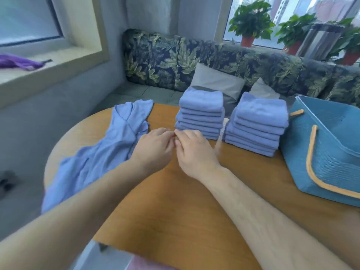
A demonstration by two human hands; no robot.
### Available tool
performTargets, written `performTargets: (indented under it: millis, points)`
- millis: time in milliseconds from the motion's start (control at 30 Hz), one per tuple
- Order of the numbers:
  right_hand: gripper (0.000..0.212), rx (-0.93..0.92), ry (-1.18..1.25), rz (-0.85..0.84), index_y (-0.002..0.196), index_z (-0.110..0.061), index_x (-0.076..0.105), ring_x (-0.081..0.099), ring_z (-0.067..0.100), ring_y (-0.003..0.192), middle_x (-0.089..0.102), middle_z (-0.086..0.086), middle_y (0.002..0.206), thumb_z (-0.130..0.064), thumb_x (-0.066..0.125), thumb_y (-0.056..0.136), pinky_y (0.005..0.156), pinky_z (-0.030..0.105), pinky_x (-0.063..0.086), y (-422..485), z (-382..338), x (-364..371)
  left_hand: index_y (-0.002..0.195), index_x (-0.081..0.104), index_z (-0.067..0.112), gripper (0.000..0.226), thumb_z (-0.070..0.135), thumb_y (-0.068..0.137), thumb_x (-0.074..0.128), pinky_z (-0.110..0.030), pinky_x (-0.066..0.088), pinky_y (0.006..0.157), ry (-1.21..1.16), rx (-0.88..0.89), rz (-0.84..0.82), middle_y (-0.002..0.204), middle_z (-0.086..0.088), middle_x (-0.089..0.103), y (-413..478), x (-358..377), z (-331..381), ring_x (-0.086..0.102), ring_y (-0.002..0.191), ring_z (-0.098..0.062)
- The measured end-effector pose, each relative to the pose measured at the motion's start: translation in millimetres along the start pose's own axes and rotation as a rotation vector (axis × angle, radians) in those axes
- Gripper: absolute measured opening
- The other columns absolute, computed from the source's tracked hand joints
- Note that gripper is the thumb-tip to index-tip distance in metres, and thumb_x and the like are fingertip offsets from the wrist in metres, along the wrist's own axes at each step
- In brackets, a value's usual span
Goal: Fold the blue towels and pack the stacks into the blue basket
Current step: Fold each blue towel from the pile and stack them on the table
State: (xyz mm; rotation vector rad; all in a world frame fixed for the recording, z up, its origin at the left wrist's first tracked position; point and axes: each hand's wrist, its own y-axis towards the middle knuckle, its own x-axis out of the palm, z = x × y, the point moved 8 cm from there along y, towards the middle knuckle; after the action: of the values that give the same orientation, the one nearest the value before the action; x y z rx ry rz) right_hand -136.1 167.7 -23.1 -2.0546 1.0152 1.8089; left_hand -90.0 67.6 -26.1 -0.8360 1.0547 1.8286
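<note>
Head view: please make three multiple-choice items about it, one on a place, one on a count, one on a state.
1. Where does the basket stand relative to the stacks?
A) right of them
B) left of them
C) between them

2. How many stacks of folded towels are on the table?
A) one
B) two
C) four

3. How does the loose towel lie?
A) folded square
B) rolled up
C) crumpled, unfolded

Answers:
1 A, it stands on the table beside the right stack.
2 B, two piles stand side by side.
3 C, it sprawls in wrinkles at the table's left edge.
</note>
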Motion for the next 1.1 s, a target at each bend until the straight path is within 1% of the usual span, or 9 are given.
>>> performTargets:
  millis: [200, 333, 433, 533, 700, 767, 833, 967, 1100]
  points:
    - [0.043, -0.032, 0.129, -0.156, 0.146, -0.013, 0.048, 0.045, 0.032, 0.13, 0.054, 0.008, 0.143, -0.028, 0.04, 0.106, 0.107, 0.044, 0.039, 51.4, -89.1, 55.4, 0.128, 0.061, 0.026, 0.035, 0.04, 0.098, 0.049, -0.038, 0.039, 0.099, 0.232, -0.259, 0.013, 0.132, 0.002, 0.057, -27.7, -52.4, -118.4, 0.051, 0.123, -0.025]
    - [0.032, 0.062, 0.235, -0.231, 0.127, -0.007, 0.058, 0.051, 0.036, 0.126, 0.058, 0.016, 0.132, -0.026, 0.047, 0.103, 0.101, 0.041, 0.044, 71.8, -109.8, 90.8, 0.126, 0.058, 0.022, 0.044, 0.055, 0.098, 0.048, -0.04, 0.037, 0.102, 0.29, -0.395, -0.143, 0.129, -0.002, 0.054, -32.9, -45.5, -172.2, 0.05, 0.124, -0.027]
    - [0.028, 0.147, 0.299, -0.258, 0.119, -0.005, 0.059, 0.054, 0.033, 0.118, 0.058, 0.018, 0.125, -0.025, 0.048, 0.102, 0.095, 0.037, 0.043, 79.2, -107.5, 107.4, 0.117, 0.064, 0.022, 0.029, 0.039, 0.101, 0.048, -0.037, 0.038, 0.094, 0.282, -0.363, -0.141, 0.121, -0.003, 0.059, -29.5, -37.8, -179.2, 0.053, 0.116, -0.027]
    - [0.023, 0.276, 0.408, -0.218, 0.082, -0.018, 0.044, 0.05, 0.027, 0.091, 0.053, 0.01, 0.098, -0.029, 0.048, 0.102, 0.074, 0.032, 0.034, 84.4, -93.4, 113.2, 0.098, 0.068, 0.015, 0.02, 0.021, 0.098, 0.049, -0.036, 0.043, 0.082, 0.146, -0.321, -0.02, 0.103, -0.004, 0.065, -30.0, -40.5, -169.6, 0.058, 0.099, -0.026]
    - [0.029, 0.58, 0.89, -0.142, 0.088, -0.008, 0.062, 0.056, 0.023, 0.075, 0.059, 0.008, 0.082, -0.036, 0.062, 0.097, 0.06, 0.029, 0.038, 88.9, -70.7, 117.7, 0.083, 0.066, 0.017, 0.014, 0.018, 0.096, 0.06, -0.031, 0.049, 0.075, -0.327, -0.116, -0.06, 0.084, 0.004, 0.069, -40.9, -38.3, -128.0, 0.06, 0.081, -0.014]
    - [0.026, 0.586, 0.968, -0.104, 0.078, -0.004, 0.063, 0.046, 0.019, 0.068, 0.049, 0.008, 0.072, -0.022, 0.063, 0.096, 0.054, 0.027, 0.032, 88.4, -66.2, 110.8, 0.083, 0.066, 0.021, 0.014, 0.026, 0.096, 0.063, -0.023, 0.048, 0.074, -0.383, -0.136, -0.062, 0.082, 0.009, 0.069, -44.6, -38.6, -124.1, 0.061, 0.08, -0.01]
    - [0.036, 0.544, 0.915, -0.057, 0.064, -0.015, 0.047, 0.036, 0.017, 0.061, 0.039, 0.003, 0.065, -0.019, 0.058, 0.098, 0.048, 0.026, 0.024, 86.3, -58.4, 97.9, 0.082, 0.067, 0.019, 0.018, 0.028, 0.096, 0.061, -0.021, 0.047, 0.074, -0.408, -0.2, 0.012, 0.082, 0.007, 0.068, -43.7, -42.8, -129.2, 0.06, 0.081, -0.009]
    - [0.041, 0.466, 0.847, 0.029, 0.064, -0.021, 0.031, 0.027, 0.006, 0.048, 0.031, -0.006, 0.06, -0.021, 0.051, 0.101, 0.043, 0.02, 0.022, 71.8, -38.8, 64.1, 0.078, 0.06, 0.003, 0.023, 0.016, 0.095, 0.054, -0.038, 0.047, 0.074, -0.331, -0.318, 0.135, 0.076, -0.006, 0.063, -31.1, -50.9, -137.7, 0.054, 0.073, -0.019]
    - [0.042, 0.441, 0.878, 0.109, 0.064, -0.02, 0.035, 0.031, 0.005, 0.05, 0.036, -0.007, 0.06, -0.023, 0.05, 0.103, 0.046, 0.017, 0.027, 46.1, -19.4, 27.2, 0.116, 0.065, 0.019, 0.023, 0.027, 0.096, 0.058, -0.032, 0.048, 0.093, -0.344, -0.393, -0.039, 0.107, 0.007, 0.068, -22.6, -33.2, -109.9, 0.062, 0.101, -0.012]
